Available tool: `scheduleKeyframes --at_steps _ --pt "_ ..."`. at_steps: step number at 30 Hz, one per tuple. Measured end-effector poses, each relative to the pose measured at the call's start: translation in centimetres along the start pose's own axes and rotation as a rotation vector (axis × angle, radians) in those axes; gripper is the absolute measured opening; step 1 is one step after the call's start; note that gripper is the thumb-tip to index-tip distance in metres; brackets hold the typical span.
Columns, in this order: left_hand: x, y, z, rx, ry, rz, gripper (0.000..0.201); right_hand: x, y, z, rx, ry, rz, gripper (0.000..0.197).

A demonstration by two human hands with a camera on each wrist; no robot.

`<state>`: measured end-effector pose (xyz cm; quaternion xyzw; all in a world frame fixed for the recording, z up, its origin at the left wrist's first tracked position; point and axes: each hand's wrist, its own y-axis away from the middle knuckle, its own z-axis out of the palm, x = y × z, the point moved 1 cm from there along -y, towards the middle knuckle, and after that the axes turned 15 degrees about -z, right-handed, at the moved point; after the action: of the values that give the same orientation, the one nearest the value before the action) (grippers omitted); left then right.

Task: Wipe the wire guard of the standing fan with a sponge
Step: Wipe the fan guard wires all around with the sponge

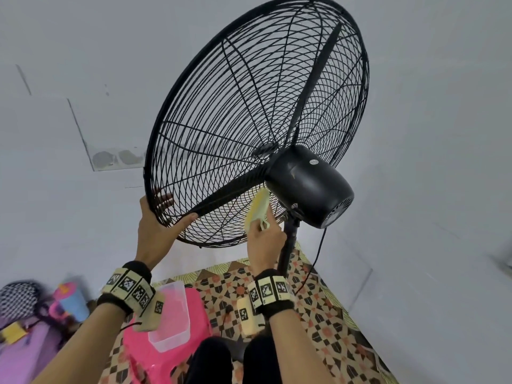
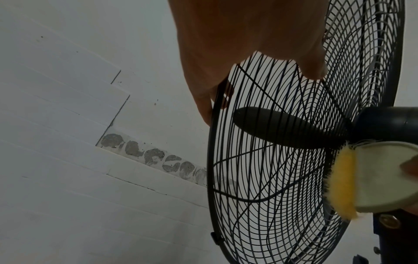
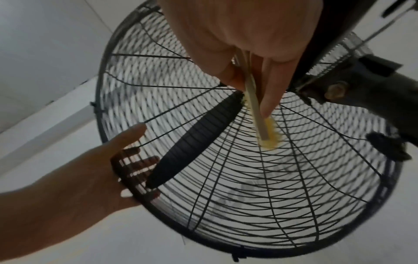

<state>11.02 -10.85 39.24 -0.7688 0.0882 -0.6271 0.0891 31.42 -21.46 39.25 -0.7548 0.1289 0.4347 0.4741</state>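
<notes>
The black standing fan's round wire guard (image 1: 249,112) tilts up above me, its black motor housing (image 1: 310,187) at the back. My left hand (image 1: 158,217) grips the guard's lower left rim (image 2: 214,114), fingers on the front side and thumb on the back wires. My right hand (image 1: 263,236) holds a yellow sponge (image 1: 259,210) with a pale backing and presses it against the rear wires just below the motor. The sponge (image 2: 343,180) lies yellow side to the wires in the left wrist view, and the sponge (image 3: 269,132) shows edge-on under my fingers (image 3: 269,92) in the right wrist view.
The fan pole (image 1: 288,250) and its cable (image 1: 318,250) run down to a patterned floor (image 1: 318,300). A clear plastic tub (image 1: 171,317) sits on a pink stool (image 1: 166,353) below my arms. Toys (image 1: 66,300) lie at the lower left. White walls surround the fan.
</notes>
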Motion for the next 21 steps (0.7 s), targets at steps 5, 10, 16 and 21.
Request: scheduleKeyframes --at_steps 5,10,16,21 --pt "0.3 0.0 0.2 -0.016 0.004 0.003 0.102 -0.5 -0.4 -1.5 0.081 -0.034 -0.089 0.047" --pt "0.1 0.0 0.1 -0.008 0.006 -0.006 0.103 0.3 -0.3 0.1 0.004 0.012 -0.066 0.048" --pt "0.5 0.0 0.1 -0.012 -0.003 0.009 0.103 -0.6 0.0 -2.4 0.051 0.003 -0.052 0.046" --pt "0.0 -0.1 0.0 -0.010 0.006 -0.004 0.107 0.3 -0.4 -0.3 -0.024 0.039 -0.077 0.053"
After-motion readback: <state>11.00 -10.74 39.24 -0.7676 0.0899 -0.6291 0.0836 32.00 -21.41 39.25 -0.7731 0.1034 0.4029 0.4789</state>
